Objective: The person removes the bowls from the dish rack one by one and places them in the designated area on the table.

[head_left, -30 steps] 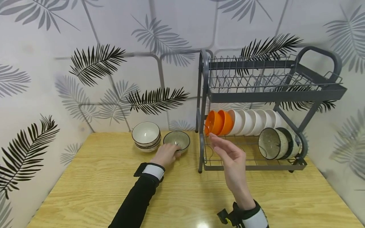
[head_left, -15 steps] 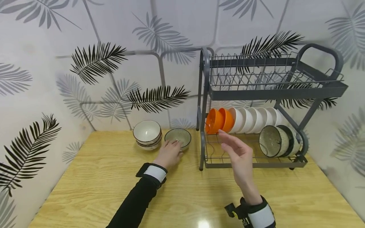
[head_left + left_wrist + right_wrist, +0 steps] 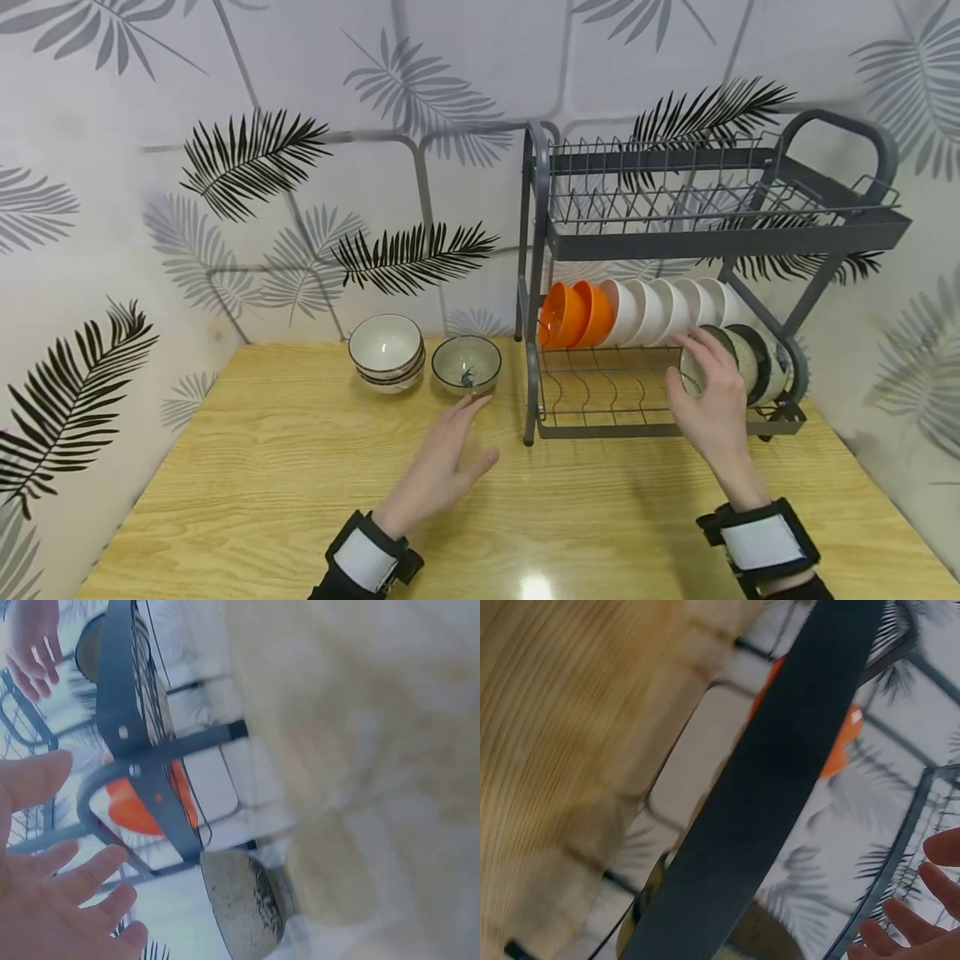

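Observation:
My left hand [image 3: 442,467] is over the table with thumb and fingers spread, holding nothing. Its fingertips point at a grey-green bowl [image 3: 467,367] with a dark rim and a small dark motif inside. That bowl [image 3: 240,904] also shows below the rack in the left wrist view. Fingers parted, my right hand [image 3: 708,396] is at the rack's lower tier, overlapping a speckled grey bowl [image 3: 742,358] that stands on edge. In the right wrist view, the fingers [image 3: 907,922] are extended, and a dark rack bar [image 3: 757,780] crosses in front of the bowls.
A stack of white dark-rimmed bowls [image 3: 385,350] stands left of the grey-green bowl. The two-tier grey dish rack [image 3: 720,246] holds orange bowls [image 3: 562,317], several white bowls [image 3: 648,312] and a black bowl [image 3: 763,362] below. A patterned wall [image 3: 225,67] rises behind.
My left hand has left the grey-green bowl and drawn back toward me, fingers spreading. My right hand has moved right, from before the rack's middle to the speckled bowl.

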`<state>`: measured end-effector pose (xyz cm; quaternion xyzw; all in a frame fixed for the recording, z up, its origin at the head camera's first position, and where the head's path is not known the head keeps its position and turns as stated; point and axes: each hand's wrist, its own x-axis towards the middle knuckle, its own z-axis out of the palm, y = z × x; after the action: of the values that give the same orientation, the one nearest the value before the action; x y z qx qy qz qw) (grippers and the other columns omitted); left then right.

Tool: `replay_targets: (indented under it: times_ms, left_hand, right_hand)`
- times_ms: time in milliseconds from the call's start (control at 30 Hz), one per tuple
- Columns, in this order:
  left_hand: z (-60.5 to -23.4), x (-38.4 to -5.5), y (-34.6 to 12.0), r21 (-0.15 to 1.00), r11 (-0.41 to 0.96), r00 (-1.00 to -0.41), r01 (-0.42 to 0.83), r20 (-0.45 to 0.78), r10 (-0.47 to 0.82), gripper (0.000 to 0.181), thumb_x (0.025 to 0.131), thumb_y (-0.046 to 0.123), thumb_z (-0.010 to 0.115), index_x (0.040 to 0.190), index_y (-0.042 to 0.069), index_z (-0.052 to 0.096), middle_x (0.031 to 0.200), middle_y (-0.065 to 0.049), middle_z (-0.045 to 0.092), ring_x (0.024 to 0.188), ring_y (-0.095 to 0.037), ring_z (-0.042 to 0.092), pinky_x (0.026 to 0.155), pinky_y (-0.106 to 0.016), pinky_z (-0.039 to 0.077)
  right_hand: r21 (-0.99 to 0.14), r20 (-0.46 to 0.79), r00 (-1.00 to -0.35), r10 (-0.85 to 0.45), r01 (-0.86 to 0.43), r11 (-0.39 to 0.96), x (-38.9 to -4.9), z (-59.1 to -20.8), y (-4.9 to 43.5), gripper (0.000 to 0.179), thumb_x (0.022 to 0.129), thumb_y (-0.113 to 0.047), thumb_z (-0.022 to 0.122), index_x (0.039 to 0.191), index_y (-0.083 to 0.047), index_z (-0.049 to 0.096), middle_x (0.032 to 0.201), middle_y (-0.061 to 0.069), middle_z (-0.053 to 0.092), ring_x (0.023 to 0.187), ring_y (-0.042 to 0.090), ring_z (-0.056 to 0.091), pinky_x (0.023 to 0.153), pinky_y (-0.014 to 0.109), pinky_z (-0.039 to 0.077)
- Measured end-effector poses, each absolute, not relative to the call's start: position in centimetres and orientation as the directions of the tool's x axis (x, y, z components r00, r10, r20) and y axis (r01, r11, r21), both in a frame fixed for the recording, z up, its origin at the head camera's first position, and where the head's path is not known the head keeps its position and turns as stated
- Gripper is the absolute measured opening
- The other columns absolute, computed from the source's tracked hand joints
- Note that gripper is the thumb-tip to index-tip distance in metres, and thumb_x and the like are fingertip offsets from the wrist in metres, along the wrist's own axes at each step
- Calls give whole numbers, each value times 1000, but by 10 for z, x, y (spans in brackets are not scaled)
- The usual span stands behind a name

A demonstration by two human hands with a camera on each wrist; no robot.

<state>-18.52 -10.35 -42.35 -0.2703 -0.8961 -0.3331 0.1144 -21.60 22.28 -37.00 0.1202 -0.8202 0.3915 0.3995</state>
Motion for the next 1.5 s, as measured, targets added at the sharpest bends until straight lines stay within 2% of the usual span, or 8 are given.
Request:
replay_targets:
  times_ms: [200, 400, 667, 833, 1000, 1167, 1500]
  left_hand:
    - [-431, -169, -103, 591, 564, -817, 577, 416, 399, 66, 92, 23, 62, 148, 6, 31, 149, -14, 37, 137, -33, 28, 110, -58, 26]
    - [-434, -158, -106, 624, 525, -814, 579, 412, 409, 69, 93, 22, 62, 151, 10, 26, 153, -14, 29, 138, -35, 24, 109, -62, 24]
    - [-433, -153, -111, 641, 518, -821, 566, 384, 422, 68, 94, 24, 60, 151, 14, 25, 155, -9, 27, 141, -28, 20, 111, -59, 22]
    - [-433, -151, -112, 634, 521, -816, 572, 379, 436, 68, 93, 23, 61, 151, 14, 26, 155, -6, 28, 141, -25, 18, 112, -59, 21]
    - [-434, -147, -114, 619, 523, -805, 586, 373, 461, 69, 92, 23, 63, 150, 12, 27, 155, -6, 27, 142, -24, 17, 112, -58, 21]
    - [-434, -145, -115, 605, 529, -798, 595, 365, 480, 70, 91, 22, 64, 150, 11, 28, 155, -7, 27, 141, -25, 19, 112, -57, 23]
    - [-435, -142, -117, 615, 516, -794, 596, 356, 492, 70, 91, 21, 64, 150, 9, 28, 156, -7, 25, 140, -25, 22, 112, -56, 24]
  right_hand:
    - [-391, 780, -624, 37, -441, 808, -237, -374, 251, 39, 72, 16, 61, 110, 11, 60, 129, 33, 48, 121, 50, 39, 93, 72, 35]
    - [-305, 750, -660, -28, -383, 872, -251, -383, 266, 47, 71, 16, 62, 117, 12, 53, 130, 35, 44, 121, 53, 37, 95, 71, 34]
    - [-183, 735, -671, -98, -336, 924, -268, -386, 275, 46, 71, 17, 56, 117, 13, 52, 122, 37, 48, 113, 54, 42, 100, 67, 32]
    - [-155, 694, -716, -77, -252, 955, -274, -385, 277, 46, 70, 15, 63, 115, 12, 54, 118, 37, 52, 109, 55, 45, 97, 68, 36]
    - [-146, 690, -721, -57, -216, 965, -278, -389, 280, 55, 61, 15, 73, 113, 11, 55, 111, 36, 57, 101, 55, 48, 89, 68, 41]
    - [-140, 702, -710, -50, -207, 968, -282, -391, 283, 57, 60, 19, 70, 114, 11, 54, 107, 36, 58, 97, 55, 50, 81, 68, 44]
    - [-171, 714, -700, -6, -183, 968, -284, -392, 284, 55, 65, 20, 61, 118, 10, 53, 102, 37, 60, 93, 55, 52, 70, 68, 47]
